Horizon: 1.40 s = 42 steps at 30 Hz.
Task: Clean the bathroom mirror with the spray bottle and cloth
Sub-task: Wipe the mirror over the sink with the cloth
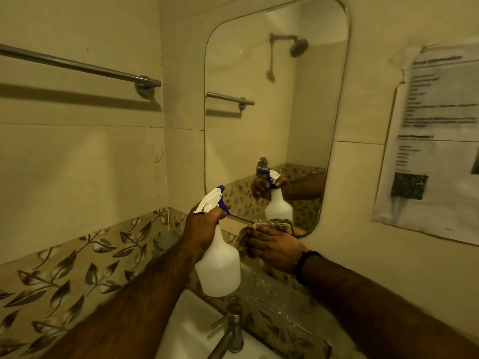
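The left hand (204, 229) is gripping the bottle (220, 268) by its neck, holding it upright before the mirror (272, 112). The right hand (274, 246), fingers flat, is pressing the cloth (274, 224) against the mirror's bottom edge.

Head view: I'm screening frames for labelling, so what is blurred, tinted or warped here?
Head view: dim yellow light tints everything; the notice at right is smeared, its text unreadable; wide-angle bending curves the towel bar and mirror edges; the bar throws a hard shadow below it; the bottle looks fairly sharp.
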### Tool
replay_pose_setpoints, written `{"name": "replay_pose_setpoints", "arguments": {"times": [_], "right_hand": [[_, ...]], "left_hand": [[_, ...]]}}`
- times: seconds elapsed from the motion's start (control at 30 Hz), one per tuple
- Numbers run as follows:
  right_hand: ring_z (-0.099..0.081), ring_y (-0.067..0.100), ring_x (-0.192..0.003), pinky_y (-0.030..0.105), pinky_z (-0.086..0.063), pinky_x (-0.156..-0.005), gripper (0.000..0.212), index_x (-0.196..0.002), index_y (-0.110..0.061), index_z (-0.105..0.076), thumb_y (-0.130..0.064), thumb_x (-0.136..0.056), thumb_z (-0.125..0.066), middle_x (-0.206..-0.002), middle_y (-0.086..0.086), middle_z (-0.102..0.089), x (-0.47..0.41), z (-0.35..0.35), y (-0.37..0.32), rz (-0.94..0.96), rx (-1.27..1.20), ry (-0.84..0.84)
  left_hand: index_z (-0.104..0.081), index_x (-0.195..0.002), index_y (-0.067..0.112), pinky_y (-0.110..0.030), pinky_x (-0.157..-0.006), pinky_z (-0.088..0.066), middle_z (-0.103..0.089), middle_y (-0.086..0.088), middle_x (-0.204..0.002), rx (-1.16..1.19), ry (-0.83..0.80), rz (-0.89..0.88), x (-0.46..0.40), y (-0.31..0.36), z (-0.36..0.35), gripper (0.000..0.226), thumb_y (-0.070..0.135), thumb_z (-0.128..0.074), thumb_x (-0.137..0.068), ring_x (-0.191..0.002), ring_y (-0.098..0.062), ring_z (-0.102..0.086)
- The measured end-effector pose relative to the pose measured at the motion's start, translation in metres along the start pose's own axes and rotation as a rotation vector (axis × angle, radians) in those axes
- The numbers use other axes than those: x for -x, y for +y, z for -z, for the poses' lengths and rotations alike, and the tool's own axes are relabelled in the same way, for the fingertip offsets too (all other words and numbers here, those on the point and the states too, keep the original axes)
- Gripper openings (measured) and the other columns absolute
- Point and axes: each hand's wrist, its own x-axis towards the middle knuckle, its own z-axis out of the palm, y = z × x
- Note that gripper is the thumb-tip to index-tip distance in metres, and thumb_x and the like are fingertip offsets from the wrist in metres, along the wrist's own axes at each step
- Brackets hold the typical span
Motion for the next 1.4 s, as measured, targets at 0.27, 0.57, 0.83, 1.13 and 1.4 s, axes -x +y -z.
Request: {"name": "replay_pose_setpoints", "arguments": {"times": [0.27, 0.57, 0.83, 1.13, 1.4], "right_hand": [[-0.050, 0.017, -0.131, 0.037, -0.032, -0.112, 0.039, -0.121, -0.029, -0.068, -0.027, -0.082, -0.073, -0.135, -0.005, -0.060, 0.034, 0.020, 0.004, -0.009, 0.035, -0.018], [-0.055, 0.018, -0.126, 0.038, -0.039, -0.107, 0.050, -0.117, -0.028, -0.069, -0.027, -0.069, -0.084, -0.131, -0.004, -0.063, 0.076, 0.035, 0.005, -0.037, 0.018, -0.031], [-0.057, 0.019, -0.124, 0.038, -0.045, -0.102, 0.052, -0.117, -0.029, -0.069, -0.028, -0.068, -0.085, -0.131, -0.004, -0.063, 0.113, 0.052, 0.010, -0.061, 0.023, -0.018], [-0.049, 0.025, -0.132, 0.043, -0.042, -0.108, 0.054, -0.129, -0.022, -0.060, -0.019, -0.078, -0.077, -0.141, 0.003, -0.055, 0.108, 0.075, 0.012, -0.060, 0.027, 0.134], [-0.044, 0.028, -0.136, 0.046, -0.034, -0.113, 0.051, -0.133, -0.020, -0.057, -0.013, -0.083, -0.070, -0.143, 0.006, -0.052, 0.075, 0.113, 0.017, -0.138, 0.037, 0.202]], "left_hand": [[-0.056, -0.079, 0.034, -0.031, -0.065, -0.043, -0.061, 0.005, -0.081, 0.015, 0.013, 0.015, 0.017, 0.011, -0.007, 0.020, 0.016, -0.064, -0.081, -0.077, -0.019, -0.056], [-0.059, -0.074, 0.035, -0.033, -0.071, -0.042, -0.062, 0.000, -0.082, 0.029, 0.007, 0.027, 0.029, 0.016, -0.006, 0.022, 0.015, -0.064, -0.081, -0.077, -0.022, -0.055], [-0.054, -0.109, 0.020, -0.041, -0.082, -0.044, -0.059, -0.013, -0.099, 0.019, 0.017, 0.080, 0.041, 0.020, -0.017, 0.033, 0.021, -0.067, -0.079, -0.088, -0.030, -0.055], [-0.054, -0.126, 0.011, -0.040, -0.076, -0.047, -0.060, -0.017, -0.106, -0.011, -0.006, 0.082, 0.058, 0.033, -0.031, 0.051, 0.020, -0.068, -0.078, -0.084, -0.026, -0.055], [-0.061, -0.121, 0.010, -0.033, -0.075, -0.042, -0.066, -0.014, -0.111, -0.051, -0.011, -0.003, 0.066, 0.044, -0.028, 0.044, 0.022, -0.064, -0.079, -0.096, -0.029, -0.059]]}}
